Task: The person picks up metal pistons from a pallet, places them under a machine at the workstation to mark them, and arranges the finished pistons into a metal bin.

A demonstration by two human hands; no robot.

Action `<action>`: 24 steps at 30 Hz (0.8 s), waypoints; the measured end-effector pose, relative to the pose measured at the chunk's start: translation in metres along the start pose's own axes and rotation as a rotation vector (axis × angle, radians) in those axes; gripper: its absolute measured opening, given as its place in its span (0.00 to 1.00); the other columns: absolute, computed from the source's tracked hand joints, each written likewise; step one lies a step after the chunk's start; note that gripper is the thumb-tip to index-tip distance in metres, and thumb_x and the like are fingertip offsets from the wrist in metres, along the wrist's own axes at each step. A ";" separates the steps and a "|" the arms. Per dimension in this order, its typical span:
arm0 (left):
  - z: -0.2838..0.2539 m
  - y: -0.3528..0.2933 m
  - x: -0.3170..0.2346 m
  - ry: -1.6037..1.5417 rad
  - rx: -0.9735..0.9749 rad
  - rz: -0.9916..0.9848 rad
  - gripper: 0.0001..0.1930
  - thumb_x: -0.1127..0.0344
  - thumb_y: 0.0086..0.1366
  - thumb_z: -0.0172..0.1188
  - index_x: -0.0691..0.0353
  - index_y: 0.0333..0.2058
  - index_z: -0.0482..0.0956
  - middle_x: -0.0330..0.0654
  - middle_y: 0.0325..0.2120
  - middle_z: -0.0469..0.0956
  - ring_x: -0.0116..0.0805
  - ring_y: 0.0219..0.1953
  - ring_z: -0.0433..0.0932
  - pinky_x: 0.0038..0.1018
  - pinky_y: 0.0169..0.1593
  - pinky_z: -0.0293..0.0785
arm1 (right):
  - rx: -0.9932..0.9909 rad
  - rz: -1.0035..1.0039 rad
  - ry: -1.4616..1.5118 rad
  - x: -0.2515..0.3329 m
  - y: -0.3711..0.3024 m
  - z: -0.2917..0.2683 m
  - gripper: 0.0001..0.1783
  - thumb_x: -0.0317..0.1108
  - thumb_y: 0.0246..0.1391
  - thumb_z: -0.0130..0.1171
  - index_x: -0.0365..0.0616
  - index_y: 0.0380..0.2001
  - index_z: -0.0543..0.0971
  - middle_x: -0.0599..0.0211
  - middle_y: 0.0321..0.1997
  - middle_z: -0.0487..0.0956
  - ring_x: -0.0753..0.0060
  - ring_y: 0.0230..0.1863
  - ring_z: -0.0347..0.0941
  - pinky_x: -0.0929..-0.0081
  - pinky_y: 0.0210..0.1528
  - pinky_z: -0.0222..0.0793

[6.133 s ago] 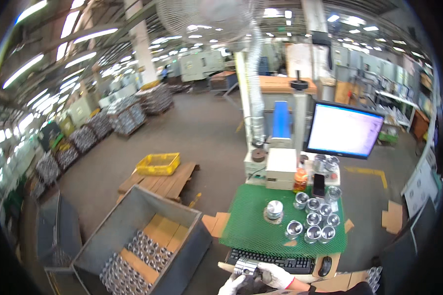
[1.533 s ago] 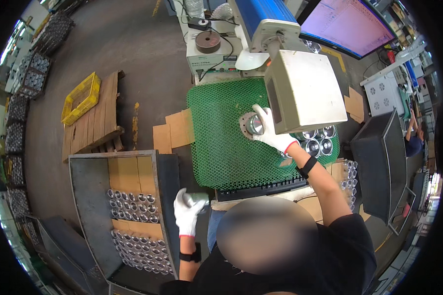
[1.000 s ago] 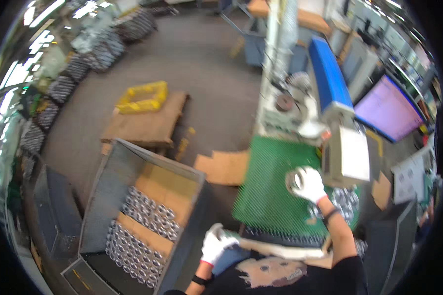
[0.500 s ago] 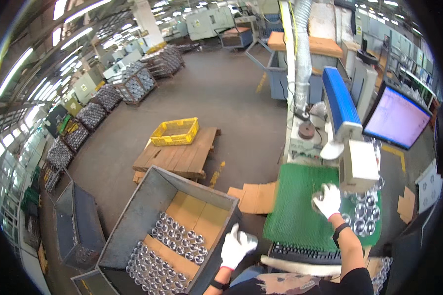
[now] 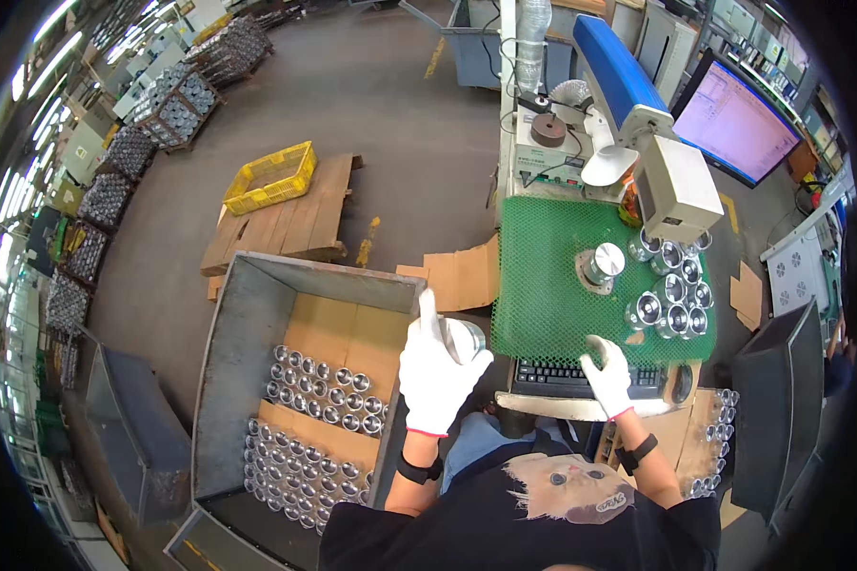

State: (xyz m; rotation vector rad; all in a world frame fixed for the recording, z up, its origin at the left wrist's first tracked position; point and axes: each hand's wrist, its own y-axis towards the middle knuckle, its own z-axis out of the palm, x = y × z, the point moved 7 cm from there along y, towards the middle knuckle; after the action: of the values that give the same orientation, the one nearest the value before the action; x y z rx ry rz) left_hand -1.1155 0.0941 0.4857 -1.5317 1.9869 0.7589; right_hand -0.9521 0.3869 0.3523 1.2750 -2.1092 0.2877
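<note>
My left hand (image 5: 438, 371), in a white glove, is closed around a shiny round metal cup (image 5: 463, 339) near the right wall of a grey metal bin (image 5: 221, 362). Over the right part of a black keyboard (image 5: 549, 373) is my gloved right hand (image 5: 607, 377), empty with its fingers apart. One metal cup (image 5: 602, 265) sits tilted on a small round holder (image 5: 588, 278) on the green mat (image 5: 533, 285). To its right stands a cluster of several like cups (image 5: 674, 287), below the white box-shaped head (image 5: 678, 190) of a blue-armed machine (image 5: 619, 62).
Rows of metal cups (image 5: 314, 466) lie on cardboard in the bin. Beyond it, a yellow crate (image 5: 271, 179) rests on a wooden pallet (image 5: 295, 224). A monitor (image 5: 738, 119) stands at the right, and more cups (image 5: 719, 433) lie below the table's right side.
My right hand has left the mat and drawn back to the keyboard; a cup now shows on the holder. My left hand has risen, still gripping its cup. The view has tilted down.
</note>
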 end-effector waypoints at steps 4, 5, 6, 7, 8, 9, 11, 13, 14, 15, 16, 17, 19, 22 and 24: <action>0.009 -0.007 0.003 -0.046 0.086 -0.012 0.60 0.55 0.42 0.78 0.59 0.71 0.53 0.55 0.46 0.75 0.55 0.45 0.79 0.43 0.47 0.78 | 0.081 -0.018 0.094 0.019 -0.009 0.013 0.20 0.36 0.52 0.64 0.41 0.48 0.81 0.56 0.46 0.83 0.54 0.51 0.77 0.61 0.56 0.71; 0.012 -0.009 0.002 -0.051 0.090 -0.010 0.60 0.55 0.42 0.78 0.59 0.71 0.53 0.55 0.46 0.75 0.55 0.45 0.79 0.43 0.47 0.78 | 0.106 -0.021 0.129 0.024 -0.014 0.015 0.19 0.36 0.52 0.64 0.41 0.48 0.81 0.55 0.46 0.83 0.54 0.48 0.78 0.62 0.53 0.72; 0.015 -0.011 0.001 -0.084 0.079 0.000 0.60 0.54 0.42 0.79 0.59 0.71 0.54 0.54 0.46 0.75 0.53 0.44 0.79 0.42 0.47 0.79 | 0.150 -0.002 0.168 0.024 -0.019 0.018 0.19 0.35 0.52 0.65 0.41 0.47 0.81 0.55 0.46 0.83 0.54 0.47 0.78 0.63 0.52 0.73; 0.017 -0.010 0.001 -0.117 0.067 0.013 0.60 0.53 0.41 0.79 0.58 0.71 0.54 0.53 0.45 0.75 0.52 0.44 0.79 0.41 0.47 0.79 | 0.191 0.018 0.210 0.024 -0.023 0.022 0.19 0.35 0.52 0.65 0.40 0.47 0.81 0.55 0.45 0.83 0.55 0.46 0.79 0.64 0.51 0.74; 0.021 -0.009 0.002 -0.120 0.070 0.015 0.60 0.53 0.41 0.79 0.58 0.71 0.54 0.53 0.45 0.75 0.52 0.44 0.79 0.41 0.47 0.79 | 0.249 0.059 0.260 0.021 -0.028 0.027 0.19 0.35 0.54 0.65 0.39 0.48 0.81 0.55 0.46 0.83 0.58 0.47 0.80 0.66 0.53 0.74; 0.025 -0.008 0.002 -0.200 0.072 0.030 0.59 0.53 0.42 0.79 0.59 0.71 0.55 0.53 0.46 0.75 0.50 0.45 0.79 0.40 0.49 0.78 | 0.314 0.197 0.438 0.016 -0.035 0.034 0.20 0.34 0.57 0.64 0.36 0.51 0.79 0.56 0.48 0.83 0.64 0.51 0.79 0.69 0.57 0.73; 0.043 -0.012 0.005 -0.293 0.102 0.051 0.59 0.53 0.43 0.80 0.60 0.71 0.56 0.52 0.47 0.75 0.48 0.45 0.79 0.38 0.50 0.78 | 0.375 0.308 0.593 0.026 -0.046 0.026 0.23 0.35 0.60 0.62 0.34 0.55 0.76 0.57 0.52 0.82 0.69 0.55 0.77 0.70 0.60 0.71; 0.065 -0.014 0.010 -0.547 0.136 0.050 0.57 0.54 0.45 0.80 0.64 0.70 0.56 0.51 0.49 0.75 0.43 0.47 0.79 0.35 0.53 0.76 | 0.483 0.359 0.713 0.026 -0.048 0.027 0.26 0.36 0.61 0.62 0.34 0.58 0.74 0.59 0.56 0.80 0.70 0.56 0.76 0.71 0.61 0.70; 0.071 -0.018 0.009 -0.643 0.241 -0.058 0.56 0.61 0.47 0.80 0.68 0.70 0.54 0.50 0.53 0.75 0.40 0.51 0.78 0.34 0.57 0.74 | 0.556 0.386 0.794 0.039 -0.045 0.023 0.28 0.38 0.61 0.62 0.34 0.60 0.72 0.59 0.58 0.79 0.69 0.58 0.74 0.70 0.62 0.68; 0.080 -0.023 0.011 -0.652 0.257 -0.052 0.56 0.61 0.47 0.80 0.68 0.70 0.54 0.50 0.53 0.75 0.40 0.51 0.78 0.34 0.57 0.74 | 0.619 0.415 0.875 0.047 -0.045 0.023 0.31 0.41 0.61 0.63 0.34 0.62 0.71 0.58 0.59 0.78 0.68 0.59 0.73 0.69 0.64 0.66; 0.094 -0.030 0.020 -0.882 0.280 -0.129 0.55 0.64 0.48 0.79 0.68 0.70 0.54 0.49 0.54 0.74 0.40 0.53 0.77 0.34 0.59 0.74 | 0.677 0.412 0.959 0.056 -0.044 0.025 0.32 0.41 0.61 0.63 0.35 0.62 0.70 0.58 0.59 0.77 0.68 0.60 0.73 0.69 0.65 0.65; 0.109 -0.037 0.033 -1.107 0.304 -0.212 0.55 0.67 0.48 0.78 0.69 0.70 0.53 0.48 0.55 0.74 0.39 0.55 0.76 0.34 0.60 0.73 | 0.736 0.407 1.046 0.066 -0.044 0.030 0.33 0.42 0.61 0.64 0.35 0.63 0.70 0.57 0.59 0.77 0.67 0.61 0.72 0.68 0.66 0.63; 0.145 -0.057 0.066 -1.223 0.410 -0.356 0.48 0.75 0.56 0.69 0.65 0.72 0.51 0.50 0.55 0.75 0.38 0.49 0.80 0.33 0.55 0.78 | 0.825 0.455 1.206 0.078 -0.046 0.047 0.29 0.40 0.61 0.63 0.34 0.60 0.71 0.60 0.54 0.79 0.72 0.51 0.76 0.73 0.50 0.74; 0.166 -0.083 0.076 -1.356 0.435 -0.663 0.38 0.75 0.61 0.66 0.63 0.68 0.59 0.49 0.50 0.78 0.38 0.48 0.81 0.34 0.53 0.78 | 0.790 0.629 1.418 0.085 -0.045 0.073 0.22 0.40 0.60 0.65 0.40 0.53 0.76 0.71 0.44 0.79 0.82 0.37 0.76 0.82 0.37 0.72; 0.175 -0.096 0.089 -1.414 0.463 -0.853 0.32 0.71 0.63 0.65 0.59 0.65 0.63 0.47 0.51 0.77 0.38 0.48 0.80 0.34 0.52 0.78 | 0.875 0.646 1.347 0.070 -0.043 0.094 0.22 0.39 0.60 0.65 0.39 0.53 0.75 0.71 0.44 0.80 0.81 0.37 0.77 0.82 0.39 0.73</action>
State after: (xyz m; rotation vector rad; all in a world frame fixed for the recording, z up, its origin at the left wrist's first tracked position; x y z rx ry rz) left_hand -1.0324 0.1362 0.2878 -0.8820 0.3446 0.6097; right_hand -0.9769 0.2695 0.3183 0.3593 -1.0428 1.8656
